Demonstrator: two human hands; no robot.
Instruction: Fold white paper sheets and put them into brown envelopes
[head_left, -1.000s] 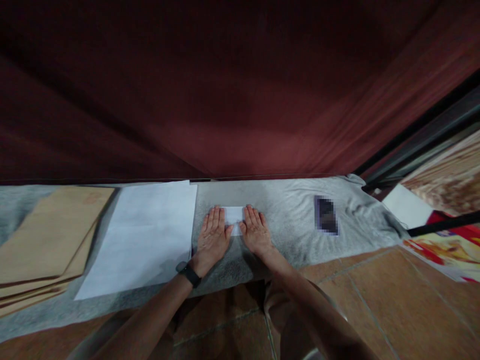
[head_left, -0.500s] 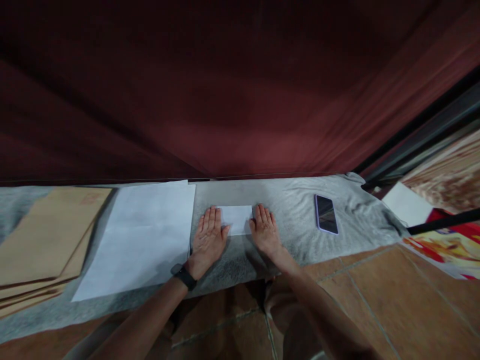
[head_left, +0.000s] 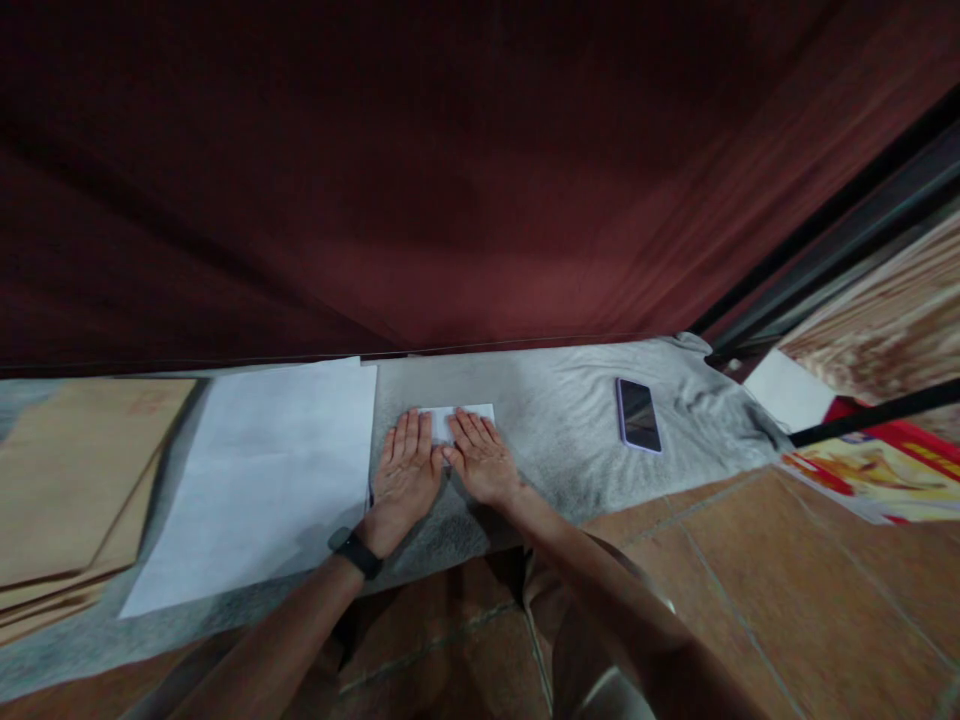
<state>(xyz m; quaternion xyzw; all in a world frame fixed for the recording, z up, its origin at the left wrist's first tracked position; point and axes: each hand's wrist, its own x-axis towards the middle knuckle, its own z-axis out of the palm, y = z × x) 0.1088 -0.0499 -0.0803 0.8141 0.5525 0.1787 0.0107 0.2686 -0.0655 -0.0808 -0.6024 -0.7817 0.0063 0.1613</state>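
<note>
A small folded white paper [head_left: 442, 428] lies on the grey cloth [head_left: 540, 440] in front of me. My left hand [head_left: 407, 474] rests flat on its left end, fingers stretched out and a dark watch on the wrist. Over the paper's right part lies my right hand [head_left: 482, 460], palm down with the fingers extended. The two thumbs nearly meet at the near edge. Most of the paper is hidden under the hands. Just left of my left hand is a stack of large white sheets [head_left: 262, 480].
Brown envelopes [head_left: 82, 470] are piled at the far left. A phone in a purple case [head_left: 639, 415] lies on the cloth to the right. Dark red fabric [head_left: 465, 240] hangs behind. A colourful printed box [head_left: 885, 465] sits at the right above the tiled floor [head_left: 810, 570].
My right hand has slid left from the paper's right end onto the paper, closer to my left hand. My left hand stays on the left end. The view has shifted slightly.
</note>
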